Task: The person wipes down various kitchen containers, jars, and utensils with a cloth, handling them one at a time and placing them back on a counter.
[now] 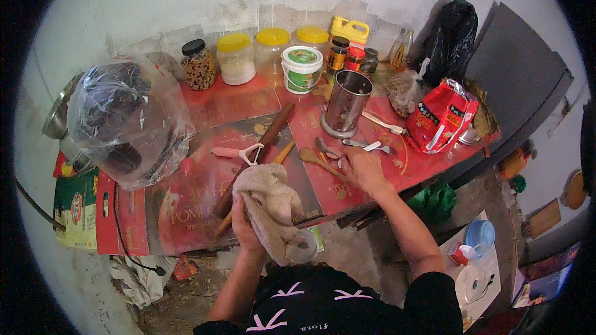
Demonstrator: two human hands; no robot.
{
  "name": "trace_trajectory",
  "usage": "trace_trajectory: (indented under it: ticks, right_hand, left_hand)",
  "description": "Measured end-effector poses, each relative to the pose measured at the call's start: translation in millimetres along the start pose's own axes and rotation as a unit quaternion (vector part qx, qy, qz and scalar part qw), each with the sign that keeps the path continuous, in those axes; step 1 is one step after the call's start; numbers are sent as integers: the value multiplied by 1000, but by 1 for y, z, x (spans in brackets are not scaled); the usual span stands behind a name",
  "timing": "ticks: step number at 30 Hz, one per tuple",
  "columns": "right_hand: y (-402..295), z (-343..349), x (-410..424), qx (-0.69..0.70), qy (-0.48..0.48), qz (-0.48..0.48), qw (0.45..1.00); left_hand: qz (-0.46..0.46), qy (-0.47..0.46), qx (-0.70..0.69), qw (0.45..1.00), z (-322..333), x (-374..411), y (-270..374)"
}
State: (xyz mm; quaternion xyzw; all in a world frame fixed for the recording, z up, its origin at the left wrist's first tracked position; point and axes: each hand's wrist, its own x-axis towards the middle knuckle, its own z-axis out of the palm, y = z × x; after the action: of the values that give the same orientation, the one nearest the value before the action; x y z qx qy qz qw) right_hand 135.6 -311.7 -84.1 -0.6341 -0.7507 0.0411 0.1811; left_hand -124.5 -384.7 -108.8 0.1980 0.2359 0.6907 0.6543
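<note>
A beige cloth towel [270,190] is bunched in my left hand [244,223], above the table's front edge. My right hand [365,170] reaches down among utensils on the red tabletop, its fingertips partly hidden. Around those fingers lie a metal spoon [328,150], a wooden spoon [319,162] and a metal utensil [354,143]. Whether the hand grips one of them I cannot tell. Just behind stands a perforated metal utensil holder [345,107], upright. Left of it, a pink-handled peeler [235,152] rests across a dark wooden rolling pin [274,128].
Along the wall stand yellow-lidded jars [236,63], a white bucket [301,72] and a yellow jug [349,30]. A red packet [442,118] sits at the right. Clear plastic wrapping [130,121] covers a bulky item at the left. A cable [122,223] hangs over the front edge.
</note>
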Motion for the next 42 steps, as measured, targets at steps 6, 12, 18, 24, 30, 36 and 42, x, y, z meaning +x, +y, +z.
trace_trajectory:
  ticks: [6,12,18,24,30,36,42]
  right_hand:
    - [-14,25,-21,305,82,-5,949]
    - [-101,33,-81,371,17,-55,927]
    - [-94,21,-103,404,-25,-39,913]
    - [-96,13,-107,355,21,-7,935]
    - [-108,32,-110,394,2,-68,917]
    - [-115,24,-115,493,-65,-3,867]
    - [-106,33,-112,418,54,-31,906]
  left_hand:
    - [6,-49,77,996,-9,-10,-25]
    - [128,-46,302,944,40,3,-46]
    - [56,-2,110,992,56,25,-5]
    - [-47,-114,-73,990,40,8,-4]
    - [44,29,258,965,12,-8,-31]
    - [5,9,112,994,42,-2,3]
    - [109,-89,318,938,39,-18,-14]
